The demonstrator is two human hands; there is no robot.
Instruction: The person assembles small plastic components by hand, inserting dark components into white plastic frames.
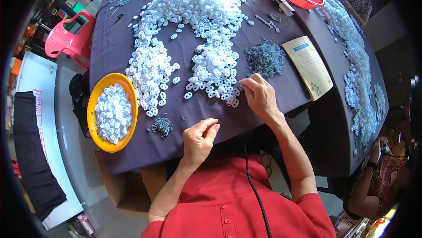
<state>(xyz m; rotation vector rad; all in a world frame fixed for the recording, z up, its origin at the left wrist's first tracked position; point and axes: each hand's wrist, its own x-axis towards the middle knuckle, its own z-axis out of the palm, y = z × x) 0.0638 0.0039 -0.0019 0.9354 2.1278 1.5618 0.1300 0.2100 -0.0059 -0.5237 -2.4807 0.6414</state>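
Right hand (262, 97): fingers bent, tips at the near end of white two-holed pieces (215, 64) heaped on table (110, 49); grip cannot be told. Left hand (198, 143): fingers curled, contents likewise unclear. Small grey pile (162, 126) left of it; larger grey pile (266, 58) beyond right hand.

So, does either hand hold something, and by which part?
It cannot be told: the left hand and the right hand curl, but neither grip shows anything clearly.
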